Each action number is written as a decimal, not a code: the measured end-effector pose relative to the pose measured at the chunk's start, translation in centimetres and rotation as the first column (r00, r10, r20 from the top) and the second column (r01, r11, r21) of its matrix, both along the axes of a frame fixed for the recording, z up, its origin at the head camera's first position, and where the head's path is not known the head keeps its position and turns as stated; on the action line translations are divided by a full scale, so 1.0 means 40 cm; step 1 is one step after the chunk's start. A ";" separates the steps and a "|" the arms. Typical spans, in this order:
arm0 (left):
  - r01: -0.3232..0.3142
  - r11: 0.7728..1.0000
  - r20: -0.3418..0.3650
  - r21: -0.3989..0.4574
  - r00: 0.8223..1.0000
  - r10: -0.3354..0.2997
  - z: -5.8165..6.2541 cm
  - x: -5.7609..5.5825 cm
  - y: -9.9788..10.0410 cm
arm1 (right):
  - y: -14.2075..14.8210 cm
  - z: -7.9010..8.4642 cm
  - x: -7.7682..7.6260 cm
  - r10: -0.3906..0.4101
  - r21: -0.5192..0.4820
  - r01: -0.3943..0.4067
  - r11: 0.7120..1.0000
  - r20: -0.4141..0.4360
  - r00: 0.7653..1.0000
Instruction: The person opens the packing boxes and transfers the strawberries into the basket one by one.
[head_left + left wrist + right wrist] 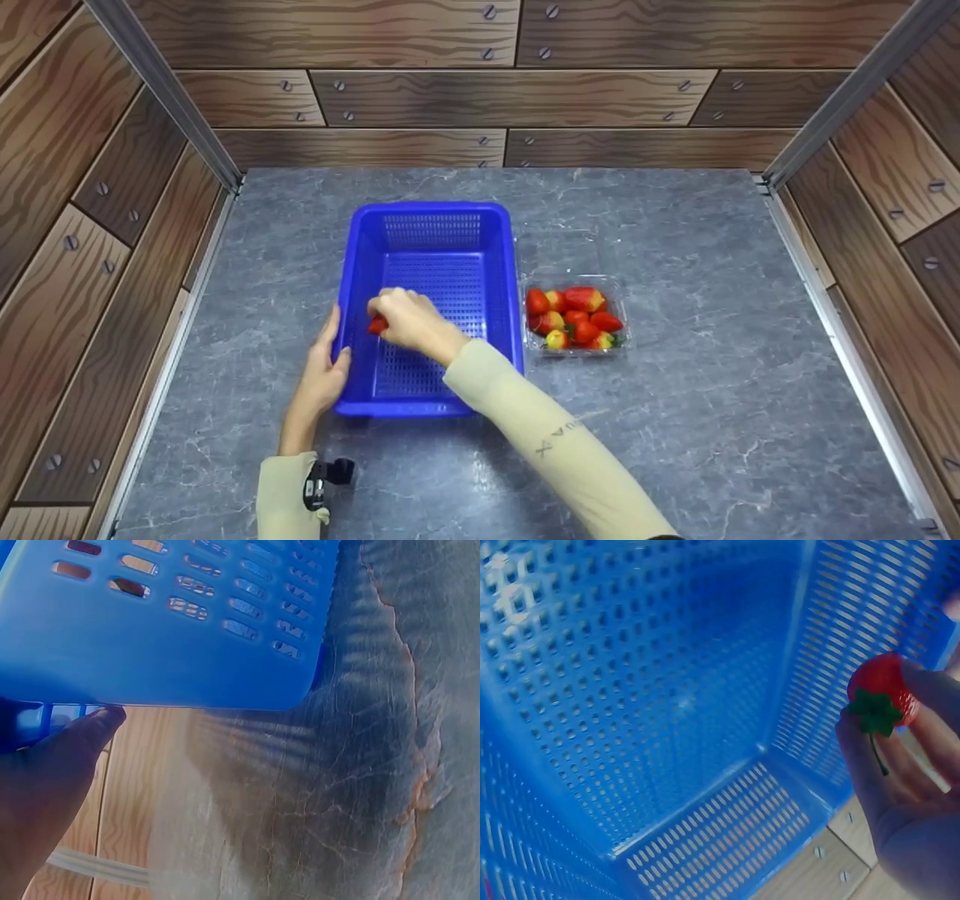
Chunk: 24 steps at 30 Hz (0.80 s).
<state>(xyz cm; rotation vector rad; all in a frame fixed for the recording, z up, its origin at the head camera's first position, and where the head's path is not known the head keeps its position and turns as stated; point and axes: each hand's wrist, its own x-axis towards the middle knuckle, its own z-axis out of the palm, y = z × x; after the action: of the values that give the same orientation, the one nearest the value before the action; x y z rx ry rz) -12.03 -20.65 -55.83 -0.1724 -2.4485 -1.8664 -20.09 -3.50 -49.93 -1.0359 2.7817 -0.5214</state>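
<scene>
A red strawberry (881, 686) with a green leafy cap and a thin stem is pinched between the fingers and thumb of my right hand (412, 322). That hand is over the inside of a blue plastic basket (431, 409) with slotted walls and floor. At the basket's left side, my left hand (322, 375) holds the rim, its thumb (97, 727) at the edge. Part of the left hand's grip is hidden in the left wrist view. A clear plastic box (624, 300) to the right of the basket contains several red and red-yellow strawberries (581, 326).
The box's transparent lid (559, 251) lies folded back behind it. Everything stands on a grey marbled tabletop (712, 420). Wood-patterned panels (510, 97) enclose the back and both sides, with metal strips (847, 360) along the side edges.
</scene>
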 end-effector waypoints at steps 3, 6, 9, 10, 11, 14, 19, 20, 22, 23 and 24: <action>-0.003 1.000 -0.004 -0.017 1.000 0.002 0.002 -0.003 0.000 | -0.008 -0.023 -0.006 0.028 0.060 -0.028 0.998 0.000 1.000; -0.008 0.999 0.001 -0.033 1.000 0.008 0.000 -0.003 -0.002 | -0.010 -0.044 -0.008 0.026 0.108 -0.029 0.994 0.031 0.999; -0.014 0.999 0.002 -0.040 1.000 0.014 -0.001 0.000 -0.005 | -0.007 -0.062 -0.006 0.031 0.136 -0.042 0.990 0.082 0.996; -0.015 0.999 0.002 -0.039 1.000 0.015 -0.001 0.000 -0.004 | -0.004 -0.067 -0.005 0.033 0.141 -0.046 0.989 0.092 0.995; -0.014 0.999 0.000 -0.038 1.000 0.014 0.000 0.001 -0.003 | -0.001 -0.071 -0.004 0.036 0.141 -0.049 0.989 0.099 0.994; -0.011 0.999 -0.012 -0.030 1.000 0.011 0.002 0.003 0.000 | 0.007 -0.078 -0.004 0.049 0.117 -0.063 0.991 0.116 0.992; -0.007 1.000 -0.017 -0.024 1.000 0.006 0.003 0.002 -0.001 | 0.018 -0.075 -0.007 0.064 0.096 -0.078 0.992 0.141 0.988; -0.007 1.000 -0.017 -0.028 1.000 0.006 0.004 0.002 -0.001 | 0.019 -0.072 -0.007 0.066 0.098 -0.080 0.992 0.146 0.987; -0.006 0.999 -0.016 -0.038 1.000 0.006 0.002 -0.001 -0.004 | 0.021 -0.064 -0.008 0.061 0.106 -0.077 0.991 0.148 0.987; -0.005 0.999 -0.018 -0.040 1.000 0.004 0.000 -0.002 -0.004 | 0.022 -0.059 -0.009 0.058 0.113 -0.075 0.991 0.147 0.987; -0.004 0.999 -0.018 -0.041 1.000 0.003 0.000 -0.003 -0.004 | 0.022 -0.053 -0.009 0.055 0.119 -0.072 0.990 0.143 0.988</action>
<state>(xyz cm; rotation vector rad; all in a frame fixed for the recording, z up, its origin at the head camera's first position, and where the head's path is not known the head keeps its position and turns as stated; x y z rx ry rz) -12.15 -20.82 -55.83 -0.1854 -2.4755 -1.8061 -20.45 -2.62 -52.03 -1.0162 2.6133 -0.3921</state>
